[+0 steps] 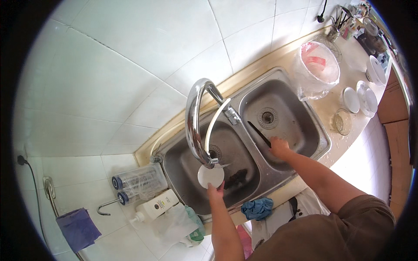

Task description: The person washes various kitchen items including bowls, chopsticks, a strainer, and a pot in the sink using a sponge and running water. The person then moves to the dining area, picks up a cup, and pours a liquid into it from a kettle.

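My left hand (215, 192) grips the near rim of a small white dish (210, 176) in the left basin (183, 189), beneath the outlet of the chrome faucet (195, 124). In the right basin (294, 104), my right hand (279, 147) is closed around one end of a dark, slender utensil, perhaps chopsticks (259, 133), whose other end points toward the drain. A dark wet patch (237, 178) lies on the left basin's floor, to the right of the dish. A white hose (215, 122) runs beside the faucet down to its outlet.
On the right counter stand a plastic-lined bin (318, 65), white bowls (351, 99) and a glass bowl (342, 122). A blue cloth (257, 208) lies on the sink's front edge. Left of the sink are a pump bottle (158, 205), filter cartridges in plastic (140, 182) and a hanging purple cloth (78, 228).
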`<action>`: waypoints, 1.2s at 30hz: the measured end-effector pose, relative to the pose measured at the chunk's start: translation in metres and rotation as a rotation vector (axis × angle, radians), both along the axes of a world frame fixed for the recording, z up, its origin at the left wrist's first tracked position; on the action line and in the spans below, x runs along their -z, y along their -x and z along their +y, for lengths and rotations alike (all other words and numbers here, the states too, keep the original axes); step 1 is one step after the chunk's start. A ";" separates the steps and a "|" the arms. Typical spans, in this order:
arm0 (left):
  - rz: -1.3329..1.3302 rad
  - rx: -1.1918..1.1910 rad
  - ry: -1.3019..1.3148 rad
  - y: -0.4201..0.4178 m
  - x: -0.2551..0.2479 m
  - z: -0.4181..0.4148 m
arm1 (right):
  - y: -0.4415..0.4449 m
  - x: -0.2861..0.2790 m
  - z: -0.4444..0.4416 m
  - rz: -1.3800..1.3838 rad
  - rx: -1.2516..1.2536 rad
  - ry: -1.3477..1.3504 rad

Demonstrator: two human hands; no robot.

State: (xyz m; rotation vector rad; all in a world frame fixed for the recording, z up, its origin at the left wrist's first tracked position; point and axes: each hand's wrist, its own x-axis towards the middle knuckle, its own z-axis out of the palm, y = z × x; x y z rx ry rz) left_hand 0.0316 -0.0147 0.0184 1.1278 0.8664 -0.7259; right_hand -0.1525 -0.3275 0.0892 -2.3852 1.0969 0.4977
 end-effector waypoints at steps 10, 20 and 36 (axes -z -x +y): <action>0.101 -0.483 0.037 0.005 0.046 0.036 | 0.010 0.036 0.017 0.012 0.189 -0.102; 0.034 -0.335 -0.079 0.048 -0.017 -0.050 | 0.060 -0.078 0.021 -0.445 0.215 -0.212; 0.056 -0.025 1.108 -0.029 -0.031 -0.113 | -0.052 -0.125 0.120 -0.265 -0.061 -0.372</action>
